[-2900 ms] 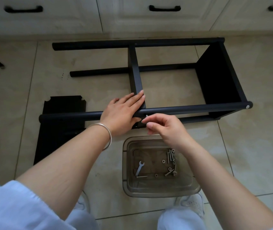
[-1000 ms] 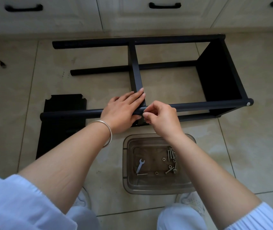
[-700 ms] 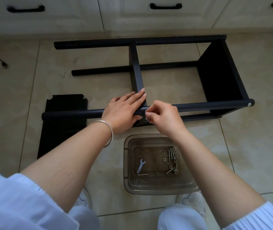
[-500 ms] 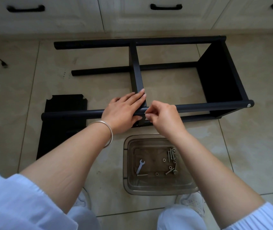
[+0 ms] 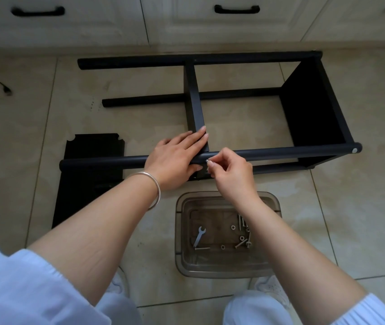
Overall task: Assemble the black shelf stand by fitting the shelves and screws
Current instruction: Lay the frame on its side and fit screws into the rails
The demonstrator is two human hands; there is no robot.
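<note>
Step in hand: fastening the middle shelf (image 5: 195, 99) to the near pole (image 5: 280, 152) of the black shelf stand (image 5: 313, 109), lying on its side on the floor (image 5: 23, 127); left hand (image 5: 175, 158) flat, fingers straight, pressing shelf and pole; right hand (image 5: 230, 171) pinching a screw (image 5: 208, 161) at the joint; next move, by judgement: seat and turn it square. Count: poles, four; fitted shelves, two; loose shelf (image 5: 88, 174), one; tray (image 5: 179, 231), one; spanner (image 5: 199, 236), one; further screws and washers, several.
</note>
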